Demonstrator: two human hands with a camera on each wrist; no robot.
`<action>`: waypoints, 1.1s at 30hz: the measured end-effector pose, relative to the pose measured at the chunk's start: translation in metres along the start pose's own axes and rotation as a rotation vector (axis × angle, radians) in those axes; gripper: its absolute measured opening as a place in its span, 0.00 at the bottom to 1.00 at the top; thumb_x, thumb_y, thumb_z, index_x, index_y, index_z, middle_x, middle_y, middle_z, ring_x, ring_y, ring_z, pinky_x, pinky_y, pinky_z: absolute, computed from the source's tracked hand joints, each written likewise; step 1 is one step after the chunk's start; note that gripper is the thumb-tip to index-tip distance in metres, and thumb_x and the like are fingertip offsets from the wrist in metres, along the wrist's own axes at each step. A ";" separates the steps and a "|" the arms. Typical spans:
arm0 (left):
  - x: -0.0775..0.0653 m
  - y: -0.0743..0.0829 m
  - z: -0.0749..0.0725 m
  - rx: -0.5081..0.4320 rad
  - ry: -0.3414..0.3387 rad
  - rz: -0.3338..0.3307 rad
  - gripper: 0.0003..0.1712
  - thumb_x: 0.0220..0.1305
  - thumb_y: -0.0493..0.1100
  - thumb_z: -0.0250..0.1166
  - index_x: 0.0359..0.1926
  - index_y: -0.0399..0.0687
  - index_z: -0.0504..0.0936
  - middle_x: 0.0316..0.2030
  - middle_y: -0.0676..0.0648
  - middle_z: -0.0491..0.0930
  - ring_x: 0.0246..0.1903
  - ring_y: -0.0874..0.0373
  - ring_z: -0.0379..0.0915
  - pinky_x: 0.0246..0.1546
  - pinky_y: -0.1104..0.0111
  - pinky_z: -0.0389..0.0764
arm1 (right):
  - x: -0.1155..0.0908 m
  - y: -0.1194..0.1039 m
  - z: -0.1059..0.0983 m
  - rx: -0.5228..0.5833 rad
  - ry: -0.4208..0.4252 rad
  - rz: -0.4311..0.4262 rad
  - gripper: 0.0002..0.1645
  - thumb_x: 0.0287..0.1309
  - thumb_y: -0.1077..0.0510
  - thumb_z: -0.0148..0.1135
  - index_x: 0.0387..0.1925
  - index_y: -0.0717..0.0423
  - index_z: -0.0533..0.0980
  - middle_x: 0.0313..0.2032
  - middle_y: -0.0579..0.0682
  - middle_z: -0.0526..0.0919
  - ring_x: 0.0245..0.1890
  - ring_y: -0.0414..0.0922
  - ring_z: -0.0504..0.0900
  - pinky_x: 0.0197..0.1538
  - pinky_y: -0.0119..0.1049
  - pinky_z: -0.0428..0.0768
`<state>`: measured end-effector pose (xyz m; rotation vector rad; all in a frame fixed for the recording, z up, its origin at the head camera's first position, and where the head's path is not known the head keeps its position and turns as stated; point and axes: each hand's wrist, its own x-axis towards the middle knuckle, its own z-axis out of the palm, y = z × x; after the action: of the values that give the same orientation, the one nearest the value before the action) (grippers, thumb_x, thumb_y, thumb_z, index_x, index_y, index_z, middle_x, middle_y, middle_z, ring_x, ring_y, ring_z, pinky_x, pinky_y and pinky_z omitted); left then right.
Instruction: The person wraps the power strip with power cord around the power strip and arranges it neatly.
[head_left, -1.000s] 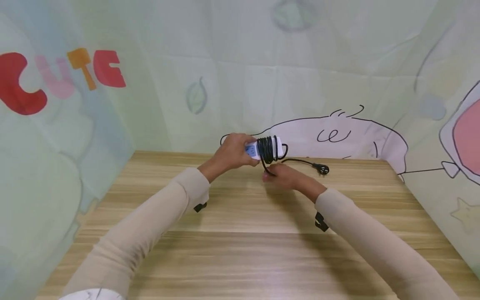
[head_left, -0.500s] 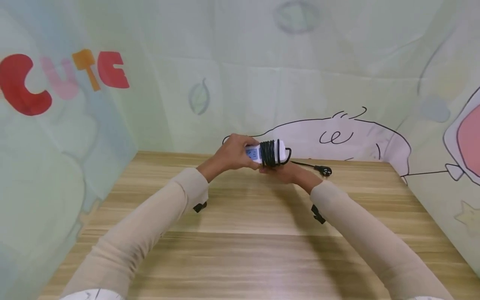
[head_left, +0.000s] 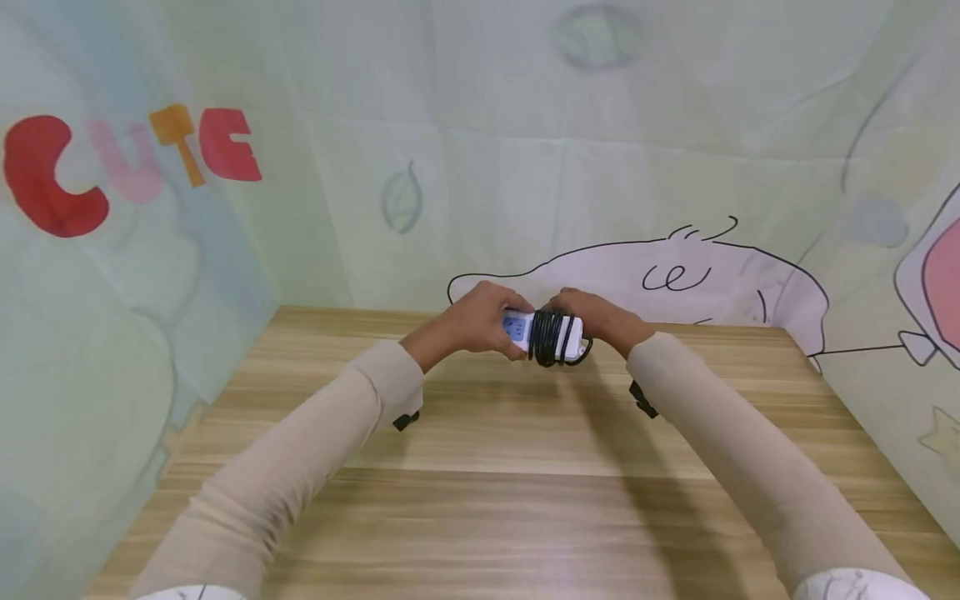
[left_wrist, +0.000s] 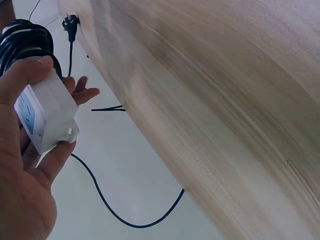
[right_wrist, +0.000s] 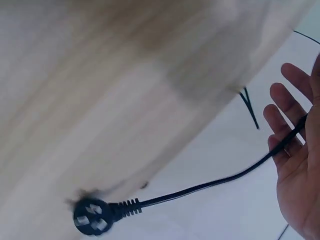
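My left hand (head_left: 482,321) grips one end of a white power strip (head_left: 573,340) with blue socket faces, held up above the table's far part. Black power cord (head_left: 547,337) is wound in several turns around the strip's middle. Just behind and right of those turns is my right hand (head_left: 596,317), partly hidden by the strip in the head view. In the right wrist view the loose cord (right_wrist: 220,181) runs across the right palm, its fingers loosely bent; the thumb is out of sight. The plug (right_wrist: 92,216) hangs at the cord's free end.
The wooden table (head_left: 480,517) reaches back to a printed cloth backdrop (head_left: 510,192), with cloth at both sides. Black wrist straps (head_left: 643,400) show beneath the sleeves. Thin black lines in the wrist views belong to the backdrop drawing.
My right hand has passed from below the strip to behind its upper side, carrying the cord. The strip has shifted slightly right and down in view. The plug has left the head view.
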<state>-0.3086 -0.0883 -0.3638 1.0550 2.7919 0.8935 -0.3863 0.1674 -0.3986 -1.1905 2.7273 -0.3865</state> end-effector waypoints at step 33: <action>0.010 -0.004 0.014 0.300 0.089 -0.035 0.31 0.53 0.44 0.87 0.58 0.37 0.91 0.46 0.42 0.93 0.43 0.48 0.88 0.50 0.55 0.89 | -0.020 -0.114 -0.056 0.003 0.040 0.282 0.18 0.79 0.63 0.51 0.50 0.66 0.86 0.27 0.52 0.84 0.24 0.43 0.75 0.30 0.34 0.75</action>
<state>-0.3152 -0.0776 -0.3755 1.0146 3.0792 0.5404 -0.3057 0.1171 -0.3119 -0.7876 2.8703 -0.3810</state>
